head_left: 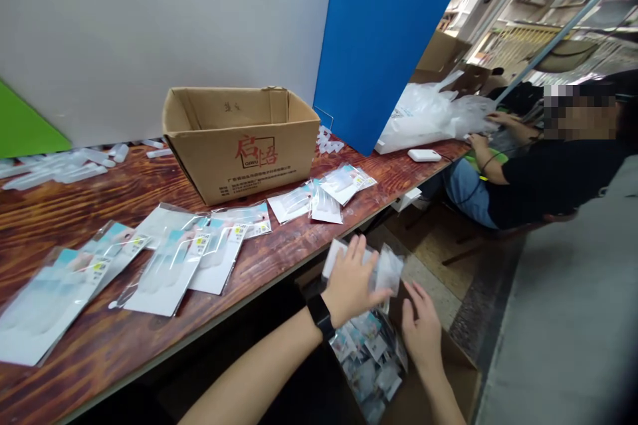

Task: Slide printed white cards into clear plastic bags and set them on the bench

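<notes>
My left hand (351, 279), with a dark band on its wrist, is spread palm down over clear plastic packets at the far end of an open carton (453, 372) below the table edge. One loose clear packet (389, 270) lies just right of its fingers. My right hand (421, 329) is at the carton's right side, its fingers stretched toward the far flap; whether they touch it I cannot tell. Inside the carton lie many small packets (366, 372) with white and blue cards.
On the wooden table (269, 265) lie card packets (169, 265) in loose groups, an open cardboard box (249, 159) with red print, and translucent plastic pieces (64, 166). Blue and white panels stand behind. A seated person (543, 166) handles plastic bags (433, 109) at right.
</notes>
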Demonstrator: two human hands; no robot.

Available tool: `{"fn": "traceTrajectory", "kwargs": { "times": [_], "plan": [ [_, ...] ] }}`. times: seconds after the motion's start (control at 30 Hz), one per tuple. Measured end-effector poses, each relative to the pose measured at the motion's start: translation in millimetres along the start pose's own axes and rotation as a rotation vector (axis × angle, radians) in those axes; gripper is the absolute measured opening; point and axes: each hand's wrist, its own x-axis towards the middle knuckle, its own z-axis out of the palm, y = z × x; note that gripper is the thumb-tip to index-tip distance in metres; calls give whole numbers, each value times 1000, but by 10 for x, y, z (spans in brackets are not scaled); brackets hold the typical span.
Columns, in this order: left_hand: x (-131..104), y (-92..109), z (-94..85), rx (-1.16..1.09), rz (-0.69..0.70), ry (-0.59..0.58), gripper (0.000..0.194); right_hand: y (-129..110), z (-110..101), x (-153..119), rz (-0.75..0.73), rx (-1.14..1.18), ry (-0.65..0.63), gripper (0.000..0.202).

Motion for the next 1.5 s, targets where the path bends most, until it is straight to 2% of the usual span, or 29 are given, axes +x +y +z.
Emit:
{"fn": "traceTrajectory", "kwargs": {
  "times": [0.07, 0.13, 0.17, 0.23, 0.33, 0.4, 0.5, 0.6, 0.67, 0.77, 0.83, 0.93, 1.0, 1.1, 1.17, 1.23, 1.3, 1.37, 1.43, 1.5],
  "plan": [
    [-106, 80, 20, -40, 93, -25, 55, 112, -91, 16, 78, -15, 86, 39],
    [-167, 5, -70, -31, 74, 1, 36, 91, -138, 156, 107, -25, 138, 41],
    [-164, -87, -149, -6, 11, 36, 31, 29, -135, 277, 100, -16, 144, 41],
    [-80, -345, -338, 70, -204, 138, 34, -191, -69, 631, 44, 22, 115, 43],
    [199, -770, -564, 192, -571, 272, 50, -687, 182, 1431, -71, 72, 19, 53],
    [414, -977, -604, 240, -735, 301, 62, -1031, 415, 2045, -98, 71, -65, 63],
    [654, -1119, -514, 275, -846, 292, 75, -1400, 759, 2778, -50, 43, -214, 72],
    [753, -1150, -359, 290, -834, 266, 77, -1505, 1007, 3068, -63, 21, -380, 57],
    [768, -1155, -276, 298, -791, 247, 73, -1447, 1100, 3066, -123, 19, -456, 43],
    [744, -1115, -214, 303, -691, 191, 66, -1270, 1098, 2925, -199, 37, -522, 37],
    [705, -1029, -197, 286, -596, 126, 63, -1135, 994, 2776, -208, 57, -548, 40],
    [635, -796, -155, 232, -406, 14, 58, -882, 723, 2464, -187, 96, -559, 49],
    [559, -577, -81, 174, -241, -57, 59, -657, 502, 2143, -151, 110, -539, 53],
    [323, -184, 106, 51, 58, -171, 59, -288, 193, 1415, -52, 82, -497, 50],
    [110, 51, 222, -20, 231, -235, 51, -68, 58, 868, 39, 37, -463, 42],
    [-63, 178, 257, -44, 301, -244, 38, 89, 1, 445, 120, -8, -405, 36],
    [-135, 146, 165, -13, 244, -186, 32, 134, 18, 273, 148, -23, -333, 36],
    [-105, -40, -45, 62, 67, -67, 34, 19, 95, 389, 114, -2, -257, 40],
    [-20, -323, -304, 158, -182, 76, 39, -273, 220, 738, 22, 48, -204, 44],
    [74, -622, -511, 240, -406, 181, 47, -709, 394, 1207, -107, 105, -195, 47]
  ]
}}
